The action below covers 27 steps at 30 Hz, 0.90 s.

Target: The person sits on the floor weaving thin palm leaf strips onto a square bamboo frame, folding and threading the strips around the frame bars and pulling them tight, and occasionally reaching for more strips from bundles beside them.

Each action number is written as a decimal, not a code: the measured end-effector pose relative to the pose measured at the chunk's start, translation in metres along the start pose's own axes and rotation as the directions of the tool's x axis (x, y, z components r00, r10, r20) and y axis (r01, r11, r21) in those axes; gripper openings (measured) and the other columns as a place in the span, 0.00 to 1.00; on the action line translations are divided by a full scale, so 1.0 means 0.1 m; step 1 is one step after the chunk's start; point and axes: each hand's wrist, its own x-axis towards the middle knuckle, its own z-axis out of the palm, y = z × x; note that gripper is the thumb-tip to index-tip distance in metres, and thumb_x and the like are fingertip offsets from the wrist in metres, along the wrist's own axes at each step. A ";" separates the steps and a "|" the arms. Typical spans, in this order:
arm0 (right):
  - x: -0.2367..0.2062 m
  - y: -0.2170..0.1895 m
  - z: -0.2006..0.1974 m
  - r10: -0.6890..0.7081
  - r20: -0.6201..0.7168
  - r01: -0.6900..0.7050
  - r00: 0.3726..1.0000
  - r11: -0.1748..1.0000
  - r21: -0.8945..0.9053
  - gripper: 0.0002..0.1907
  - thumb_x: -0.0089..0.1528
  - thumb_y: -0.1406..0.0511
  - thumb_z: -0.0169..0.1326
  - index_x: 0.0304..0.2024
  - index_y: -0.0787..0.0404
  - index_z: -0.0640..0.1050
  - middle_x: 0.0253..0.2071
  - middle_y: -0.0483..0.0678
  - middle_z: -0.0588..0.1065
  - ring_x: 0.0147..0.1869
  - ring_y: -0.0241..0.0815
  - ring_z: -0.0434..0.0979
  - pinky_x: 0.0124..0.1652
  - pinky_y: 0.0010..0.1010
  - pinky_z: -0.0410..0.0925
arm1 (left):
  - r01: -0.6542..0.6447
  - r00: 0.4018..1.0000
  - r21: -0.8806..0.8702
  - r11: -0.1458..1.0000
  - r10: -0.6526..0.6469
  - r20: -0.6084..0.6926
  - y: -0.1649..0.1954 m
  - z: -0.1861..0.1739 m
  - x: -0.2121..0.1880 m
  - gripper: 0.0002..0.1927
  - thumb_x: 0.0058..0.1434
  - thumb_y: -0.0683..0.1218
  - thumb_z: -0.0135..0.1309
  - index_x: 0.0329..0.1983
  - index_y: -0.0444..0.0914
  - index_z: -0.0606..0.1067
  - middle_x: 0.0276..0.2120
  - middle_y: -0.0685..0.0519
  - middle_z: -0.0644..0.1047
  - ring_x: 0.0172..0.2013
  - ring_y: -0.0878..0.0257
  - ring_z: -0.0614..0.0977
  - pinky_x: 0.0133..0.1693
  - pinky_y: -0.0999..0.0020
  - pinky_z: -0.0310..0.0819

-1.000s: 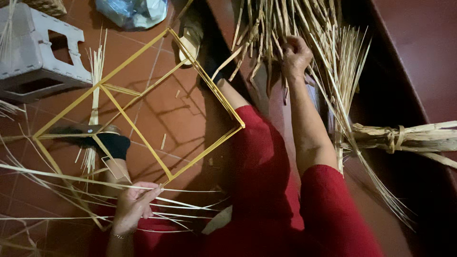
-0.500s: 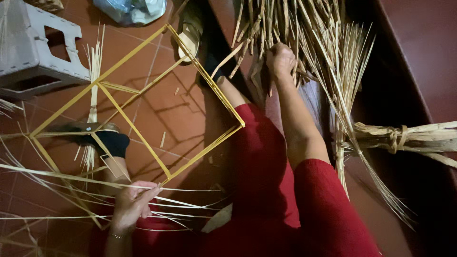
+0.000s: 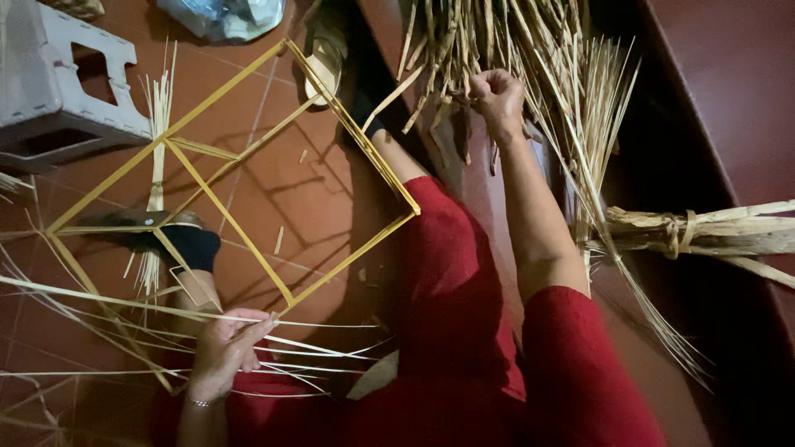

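Right hand (image 3: 497,93) deeper among strips (image 3: 530,50)

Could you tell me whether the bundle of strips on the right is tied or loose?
Tied. A strip is knotted around the bundle, pinching its strips tight, unlike the loose pile that the right hand grips.

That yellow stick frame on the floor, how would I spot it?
Look at the red tiled floor, right of the white plastic stool. The yellow frame lies there, diamond-shaped, above the left hand. Unlike the loose pale strips around it, its sticks are joined.
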 end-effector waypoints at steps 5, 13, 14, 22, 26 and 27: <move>-0.01 0.14 -0.04 -0.148 0.020 0.149 0.989 0.964 -0.222 0.07 0.66 0.67 0.60 0.37 0.66 0.79 0.32 0.45 0.78 0.34 0.34 0.76 0.37 0.25 0.72 | -0.012 1.000 0.015 1.000 0.012 -0.015 0.04 0.01 -0.01 0.12 0.57 0.42 0.62 0.41 0.28 0.80 0.28 0.45 0.84 0.09 0.70 0.67 0.12 0.75 0.60; -0.81 0.44 -0.63 -0.024 0.286 0.262 0.958 0.478 -0.838 0.11 0.65 0.61 0.56 0.34 0.63 0.81 0.41 0.57 0.77 0.47 0.52 0.76 0.48 0.45 0.72 | -0.103 0.995 -0.019 0.994 0.103 0.016 0.03 -0.01 -0.04 0.11 0.59 0.40 0.60 0.42 0.28 0.79 0.25 0.48 0.82 0.10 0.72 0.67 0.12 0.76 0.61; -1.05 0.45 -0.75 -0.204 0.395 0.445 0.896 0.404 -0.799 0.11 0.64 0.61 0.59 0.34 0.63 0.82 0.42 0.57 0.76 0.49 0.52 0.75 0.50 0.44 0.71 | -0.112 0.994 -0.028 0.993 0.113 0.014 0.03 -0.01 -0.05 0.10 0.59 0.40 0.60 0.42 0.28 0.79 0.25 0.48 0.81 0.10 0.72 0.67 0.12 0.77 0.61; -2.87 -0.05 -1.22 -0.255 0.546 0.535 0.798 0.717 -0.447 0.06 0.45 0.65 0.50 0.14 0.58 0.70 0.65 0.49 0.75 0.76 0.57 0.58 0.66 0.52 0.64 | -0.162 0.987 -0.002 0.987 0.162 0.005 0.00 0.01 -0.14 0.11 0.59 0.40 0.61 0.42 0.29 0.79 0.24 0.49 0.80 0.11 0.72 0.67 0.13 0.77 0.60; -3.10 -0.45 -1.13 -0.335 0.665 0.564 0.668 0.811 -0.159 0.03 0.49 0.67 0.48 0.21 0.59 0.69 0.49 0.43 0.84 0.74 0.61 0.71 0.72 0.56 0.56 | -0.109 0.994 -0.006 0.994 0.109 0.002 0.00 0.03 -0.19 0.10 0.59 0.40 0.62 0.41 0.29 0.79 0.24 0.49 0.79 0.11 0.70 0.68 0.14 0.75 0.61; -3.13 -0.54 -1.08 -0.358 0.644 0.541 0.676 0.835 -0.104 0.04 0.54 0.67 0.49 0.23 0.59 0.70 0.46 0.43 0.83 0.67 0.56 0.75 0.71 0.53 0.59 | -0.131 0.991 -0.017 0.991 0.131 0.003 0.00 0.03 -0.21 0.10 0.59 0.40 0.62 0.41 0.29 0.79 0.24 0.49 0.79 0.12 0.69 0.69 0.14 0.75 0.61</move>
